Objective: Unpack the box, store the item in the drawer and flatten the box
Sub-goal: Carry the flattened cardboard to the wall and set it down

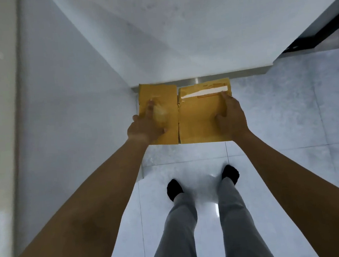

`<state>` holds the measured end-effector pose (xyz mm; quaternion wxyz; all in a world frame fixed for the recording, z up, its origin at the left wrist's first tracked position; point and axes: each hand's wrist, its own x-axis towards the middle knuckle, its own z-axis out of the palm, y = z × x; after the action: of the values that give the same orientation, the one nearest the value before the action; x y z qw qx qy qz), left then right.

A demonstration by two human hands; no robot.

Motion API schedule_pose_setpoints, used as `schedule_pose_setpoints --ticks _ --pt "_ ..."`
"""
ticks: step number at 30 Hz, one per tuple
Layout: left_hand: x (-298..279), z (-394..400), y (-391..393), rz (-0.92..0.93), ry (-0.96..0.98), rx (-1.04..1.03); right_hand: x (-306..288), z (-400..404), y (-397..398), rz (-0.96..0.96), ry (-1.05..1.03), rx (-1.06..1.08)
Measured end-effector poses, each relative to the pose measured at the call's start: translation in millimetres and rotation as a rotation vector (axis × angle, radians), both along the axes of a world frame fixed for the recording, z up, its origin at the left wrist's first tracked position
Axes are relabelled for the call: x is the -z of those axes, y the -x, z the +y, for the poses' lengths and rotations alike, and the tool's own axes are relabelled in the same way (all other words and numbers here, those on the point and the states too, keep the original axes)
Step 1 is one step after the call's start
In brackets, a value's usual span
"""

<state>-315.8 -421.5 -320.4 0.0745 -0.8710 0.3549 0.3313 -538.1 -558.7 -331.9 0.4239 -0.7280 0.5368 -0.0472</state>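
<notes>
The box (186, 114) looks squashed flat, held out above the floor (276, 119). The left hand (146, 126) and right hand (231, 116) each grip one side, keeping it flat.

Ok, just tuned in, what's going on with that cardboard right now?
A person stands on a tiled floor holding a yellow cardboard box, already flattened into two panels. The left hand lies on the left panel and the right hand grips the right panel's edge. No item or drawer is in view.
</notes>
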Motion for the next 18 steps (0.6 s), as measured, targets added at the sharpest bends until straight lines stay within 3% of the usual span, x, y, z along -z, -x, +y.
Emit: schedule_pose_setpoints --ticks 12,18 --pt "156 -109 -45 -0.033 0.072 -0.023 152 -108 -50 -0.023 0.116 -0.027" --pt "266 -147 -68 -0.055 0.13 -0.041 260 -143 -76 0.006 0.189 -0.043"
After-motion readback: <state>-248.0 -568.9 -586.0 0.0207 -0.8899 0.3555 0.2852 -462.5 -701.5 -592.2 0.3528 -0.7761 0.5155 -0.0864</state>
